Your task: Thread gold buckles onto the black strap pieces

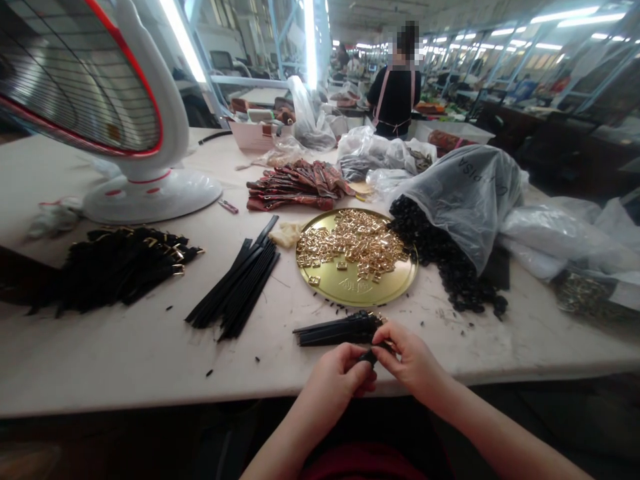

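Right at the table's near edge, the left hand [345, 370] and the right hand [403, 353] meet over a small black piece [369, 357]. The left hand is closed on it, thumb pressed against bent fingers, while the right hand's thumb and fingertips pinch it from the other side; the piece is mostly covered by fingers, so its full shape cannot be told. Just beyond the hands, close to the same edge of the table [150, 360], lies a short stack of black straps [340, 329], with gold-coloured metal at its right end. Farther in from that edge stands a round gold tray [356, 290], heaped with gold buckles [357, 240]. Small black pieces [473, 283] spill from the mouth of a printed plastic bag [465, 193] beside the tray, on the table's right side, and the pile reaches over the tray's rim. Left of the tray, a bundle of flat black strips [240, 287] points slantwise toward the near edge. Toward the table's left edge lies a pile of black straps with buckles [125, 267], in front of a white fan [150, 197] with red trim. Folded reddish-brown pieces [300, 183] lie nearer the far edge, beyond which a person [397, 97] in apron straps stands.
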A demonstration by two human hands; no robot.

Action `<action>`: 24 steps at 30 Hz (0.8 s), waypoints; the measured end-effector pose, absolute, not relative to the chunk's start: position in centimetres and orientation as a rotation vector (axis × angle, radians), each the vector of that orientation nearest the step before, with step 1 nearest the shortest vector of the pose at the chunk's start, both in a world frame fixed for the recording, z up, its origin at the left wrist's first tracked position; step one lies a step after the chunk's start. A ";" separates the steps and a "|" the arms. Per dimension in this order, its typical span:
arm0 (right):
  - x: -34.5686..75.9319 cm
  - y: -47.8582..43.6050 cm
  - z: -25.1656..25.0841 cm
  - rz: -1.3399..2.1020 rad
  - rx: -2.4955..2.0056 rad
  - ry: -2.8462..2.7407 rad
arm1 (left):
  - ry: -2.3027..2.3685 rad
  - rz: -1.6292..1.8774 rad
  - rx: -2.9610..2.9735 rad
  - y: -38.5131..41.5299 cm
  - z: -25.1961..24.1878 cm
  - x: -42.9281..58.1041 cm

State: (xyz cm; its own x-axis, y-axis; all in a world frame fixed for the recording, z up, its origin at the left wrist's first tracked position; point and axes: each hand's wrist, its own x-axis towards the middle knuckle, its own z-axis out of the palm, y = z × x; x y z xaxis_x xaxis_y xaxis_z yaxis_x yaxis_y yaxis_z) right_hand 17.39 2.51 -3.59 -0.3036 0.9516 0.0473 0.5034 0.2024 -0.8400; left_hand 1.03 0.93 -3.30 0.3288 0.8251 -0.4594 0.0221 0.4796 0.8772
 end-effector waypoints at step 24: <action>17.3 2.3 -4.6 1.277 -1.415 -1.718 | 1.181 0.654 1.001 1.6 -5.0 1.7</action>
State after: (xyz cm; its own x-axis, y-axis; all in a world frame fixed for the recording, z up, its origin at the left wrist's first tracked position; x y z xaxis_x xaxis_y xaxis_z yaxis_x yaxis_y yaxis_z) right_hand 17.25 2.31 -4.60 -0.2797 0.9498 -0.1402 0.4076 -0.0148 -0.9131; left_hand 1.70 1.61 -4.97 0.2840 0.8511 -0.4415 0.0775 0.4386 0.8953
